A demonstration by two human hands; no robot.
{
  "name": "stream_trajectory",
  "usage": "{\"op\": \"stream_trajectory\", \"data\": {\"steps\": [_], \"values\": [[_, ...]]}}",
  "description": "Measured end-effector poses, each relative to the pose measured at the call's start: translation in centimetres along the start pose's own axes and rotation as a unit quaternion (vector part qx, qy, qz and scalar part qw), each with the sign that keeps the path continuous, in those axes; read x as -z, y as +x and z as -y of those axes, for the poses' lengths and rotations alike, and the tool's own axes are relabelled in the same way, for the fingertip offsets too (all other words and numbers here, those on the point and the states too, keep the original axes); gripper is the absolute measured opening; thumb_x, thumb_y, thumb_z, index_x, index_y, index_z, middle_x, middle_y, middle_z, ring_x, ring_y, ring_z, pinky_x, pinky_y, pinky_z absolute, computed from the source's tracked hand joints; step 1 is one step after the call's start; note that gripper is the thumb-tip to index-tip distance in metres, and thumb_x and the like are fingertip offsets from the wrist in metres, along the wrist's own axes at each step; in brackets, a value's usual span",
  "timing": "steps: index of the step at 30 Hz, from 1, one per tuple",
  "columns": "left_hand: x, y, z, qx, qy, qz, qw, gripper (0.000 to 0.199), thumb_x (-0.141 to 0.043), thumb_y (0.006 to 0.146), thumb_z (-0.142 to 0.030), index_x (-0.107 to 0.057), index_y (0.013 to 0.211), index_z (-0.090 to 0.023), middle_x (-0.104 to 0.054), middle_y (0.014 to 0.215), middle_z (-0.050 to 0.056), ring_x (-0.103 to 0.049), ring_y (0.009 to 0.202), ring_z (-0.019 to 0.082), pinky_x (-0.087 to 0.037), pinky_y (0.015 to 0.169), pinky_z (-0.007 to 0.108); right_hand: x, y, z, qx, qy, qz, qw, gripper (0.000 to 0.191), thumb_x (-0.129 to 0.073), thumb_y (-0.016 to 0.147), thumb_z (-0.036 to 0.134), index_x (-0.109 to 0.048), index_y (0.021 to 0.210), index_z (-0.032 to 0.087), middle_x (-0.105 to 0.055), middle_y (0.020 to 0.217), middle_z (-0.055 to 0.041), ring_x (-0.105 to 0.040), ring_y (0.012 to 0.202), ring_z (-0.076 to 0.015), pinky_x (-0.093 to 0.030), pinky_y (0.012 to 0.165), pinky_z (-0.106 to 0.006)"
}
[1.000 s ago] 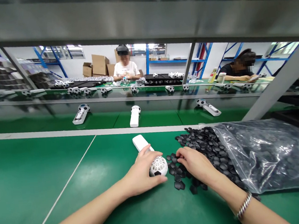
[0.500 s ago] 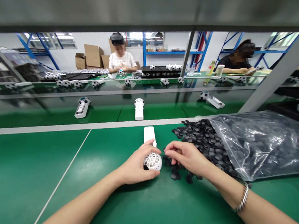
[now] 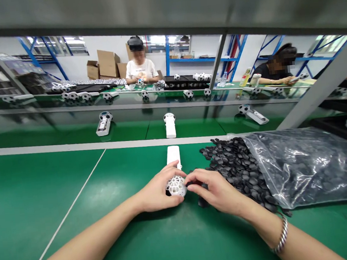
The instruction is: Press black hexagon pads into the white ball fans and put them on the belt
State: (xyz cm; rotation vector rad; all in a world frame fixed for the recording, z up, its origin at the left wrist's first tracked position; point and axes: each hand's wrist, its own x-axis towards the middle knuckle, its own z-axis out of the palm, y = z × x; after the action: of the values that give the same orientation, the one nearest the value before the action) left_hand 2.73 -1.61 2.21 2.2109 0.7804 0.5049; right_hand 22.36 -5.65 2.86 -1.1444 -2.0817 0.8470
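Note:
A white handheld fan [image 3: 173, 154] lies on the green table, its handle pointing away from me. Its round, football-like head [image 3: 176, 184] has an open lattice, with a black patch on the left side. My left hand [image 3: 158, 188] is closed around that head from the left, thumb at the near side and fingers over the far side. At the head's right side, my right hand [image 3: 213, 189] pinches a small black plastic piece [image 3: 187, 183], mostly hidden by the fingertips.
A heap of black plastic pieces [image 3: 238, 164] spills from a clear plastic bag [image 3: 312, 169] on the right. Beyond the table edge, a belt [image 3: 130, 130] carries several similar fans. Two people [image 3: 140, 69] sit across it. A slanted grey post [image 3: 316, 79] stands at right.
My right hand has moved left from beside the black pieces to the ball-shaped head. My left hand stays on the fan. The fans on the belt have shifted right.

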Motion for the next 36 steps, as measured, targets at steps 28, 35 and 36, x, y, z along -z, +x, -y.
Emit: {"op": "stream_trajectory", "data": {"steps": [28, 35, 36], "values": [[-0.9, -0.1, 0.2, 0.036, 0.015, -0.052, 0.998, 0.069, -0.073, 0.056, -0.038, -0.042, 0.116, -0.025, -0.034, 0.126, 0.009, -0.023, 0.126, 0.029, -0.027, 0.102, 0.045, 0.9, 0.7, -2.3, -0.099, -0.243, -0.071, 0.962, 0.026, -0.058, 0.077, 0.038, -0.056, 0.097, 0.021, -0.056, 0.095, -0.0057, -0.049, 0.092, -0.0211, -0.041, 0.075, -0.032], [0.0, 0.0, 0.6, 0.07, 0.02, -0.062, 0.995, 0.051, -0.066, 0.059, -0.023, -0.05, 0.108, -0.025, -0.04, 0.105, 0.003, -0.042, 0.105, 0.024, -0.036, 0.094, 0.041, 1.3, 0.4, -2.9, -0.157, -0.316, 0.016, 0.936, 0.011, -0.055, 0.081, 0.023, -0.06, 0.09, 0.024, -0.057, 0.088, -0.0021, -0.056, 0.079, -0.0159, -0.039, 0.063, -0.025], [0.3, 0.0, 0.7, 0.062, 0.011, -0.049, 0.997, 0.051, -0.063, 0.06, -0.019, -0.049, 0.108, -0.026, -0.04, 0.106, 0.003, -0.043, 0.105, 0.023, -0.036, 0.095, 0.039, 1.3, 0.4, -2.9, -0.154, -0.317, 0.016, 0.936, 0.011, -0.054, 0.081, 0.023, -0.06, 0.09, 0.024, -0.058, 0.087, -0.0019, -0.056, 0.078, -0.0155, -0.039, 0.063, -0.024]]}}
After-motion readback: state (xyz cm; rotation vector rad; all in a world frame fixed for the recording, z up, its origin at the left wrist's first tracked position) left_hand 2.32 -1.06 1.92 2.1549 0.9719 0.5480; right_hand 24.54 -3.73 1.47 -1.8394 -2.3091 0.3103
